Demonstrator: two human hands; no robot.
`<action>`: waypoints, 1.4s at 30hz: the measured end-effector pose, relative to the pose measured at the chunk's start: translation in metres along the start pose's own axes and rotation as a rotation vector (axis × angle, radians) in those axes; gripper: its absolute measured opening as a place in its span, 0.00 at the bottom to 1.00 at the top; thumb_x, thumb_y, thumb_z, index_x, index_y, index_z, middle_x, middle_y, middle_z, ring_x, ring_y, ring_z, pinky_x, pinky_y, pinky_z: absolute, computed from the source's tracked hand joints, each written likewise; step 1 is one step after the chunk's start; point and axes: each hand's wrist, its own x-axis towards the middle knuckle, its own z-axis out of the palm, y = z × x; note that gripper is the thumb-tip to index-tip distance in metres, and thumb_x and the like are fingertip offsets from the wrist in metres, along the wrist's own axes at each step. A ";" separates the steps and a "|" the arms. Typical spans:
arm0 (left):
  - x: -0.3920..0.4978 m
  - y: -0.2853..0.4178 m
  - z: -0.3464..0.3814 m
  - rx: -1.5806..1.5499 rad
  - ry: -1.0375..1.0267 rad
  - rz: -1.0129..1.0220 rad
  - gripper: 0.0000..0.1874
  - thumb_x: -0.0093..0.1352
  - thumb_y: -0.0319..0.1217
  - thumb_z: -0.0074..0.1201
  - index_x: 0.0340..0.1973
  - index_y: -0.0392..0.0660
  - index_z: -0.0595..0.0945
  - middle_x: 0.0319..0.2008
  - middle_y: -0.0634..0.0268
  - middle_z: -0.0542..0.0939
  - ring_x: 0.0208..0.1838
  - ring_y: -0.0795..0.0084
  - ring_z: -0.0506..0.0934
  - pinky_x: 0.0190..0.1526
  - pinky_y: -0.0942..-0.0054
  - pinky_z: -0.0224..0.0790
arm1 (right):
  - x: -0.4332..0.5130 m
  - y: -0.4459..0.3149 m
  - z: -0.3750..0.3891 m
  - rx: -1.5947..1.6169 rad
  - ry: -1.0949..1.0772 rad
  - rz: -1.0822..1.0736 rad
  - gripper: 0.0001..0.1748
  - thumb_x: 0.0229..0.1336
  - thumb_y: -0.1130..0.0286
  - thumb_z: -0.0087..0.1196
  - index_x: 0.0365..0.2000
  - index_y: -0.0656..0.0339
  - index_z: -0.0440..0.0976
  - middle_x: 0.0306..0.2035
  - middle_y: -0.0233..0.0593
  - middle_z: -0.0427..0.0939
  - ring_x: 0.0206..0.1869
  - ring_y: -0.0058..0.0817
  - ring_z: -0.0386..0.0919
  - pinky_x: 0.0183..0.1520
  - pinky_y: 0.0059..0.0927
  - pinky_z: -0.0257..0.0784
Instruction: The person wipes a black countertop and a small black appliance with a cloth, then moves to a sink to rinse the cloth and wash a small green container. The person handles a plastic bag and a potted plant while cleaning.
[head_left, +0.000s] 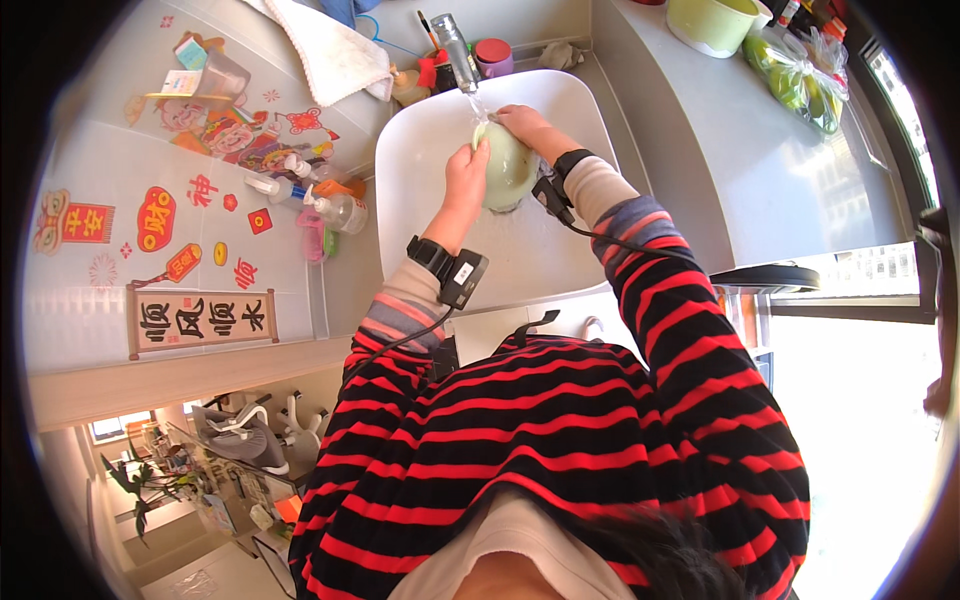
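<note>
A pale green bowl-like vessel (510, 169) is held tilted over a white sink basin (424, 157), with wet, shiny sides. My left hand (466, 176) grips its left edge, thumb along the rim. On the far side, the fingers of my right hand (523, 124) hold the rim near the water. A stream of water (478, 107) runs from the metal faucet (457, 56) onto the vessel's edge between my hands. The vessel's underside and some of my fingertips are hidden.
Left of the basin stand pump and spray bottles (341, 211). A white towel (330, 56) hangs at the far left corner. Behind the faucet is a purple cup with a red lid (493, 58). The right counter (720, 165) bears a green pot (709, 26) and a bag of green produce (799, 82).
</note>
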 end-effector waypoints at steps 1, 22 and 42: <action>0.001 0.002 -0.001 -0.023 0.023 -0.033 0.17 0.71 0.39 0.47 0.30 0.36 0.77 0.25 0.68 0.73 0.29 0.79 0.67 0.33 0.73 0.63 | -0.003 0.001 0.007 -0.104 0.091 -0.149 0.17 0.58 0.63 0.43 0.39 0.61 0.78 0.41 0.47 0.79 0.46 0.43 0.77 0.52 0.39 0.70; 0.015 -0.005 -0.027 0.128 -0.283 0.020 0.12 0.70 0.32 0.49 0.43 0.36 0.78 0.34 0.70 0.76 0.36 0.81 0.70 0.40 0.77 0.64 | -0.031 -0.009 -0.007 0.386 0.347 -0.047 0.08 0.42 0.71 0.61 0.25 0.61 0.76 0.29 0.45 0.79 0.35 0.42 0.79 0.42 0.36 0.74; 0.002 -0.003 -0.026 -0.099 -0.223 -0.087 0.11 0.67 0.28 0.49 0.42 0.34 0.75 0.34 0.64 0.77 0.36 0.76 0.73 0.40 0.74 0.66 | -0.021 -0.030 -0.006 0.168 0.138 0.040 0.15 0.36 0.68 0.64 0.30 0.63 0.78 0.29 0.47 0.80 0.35 0.41 0.79 0.42 0.34 0.74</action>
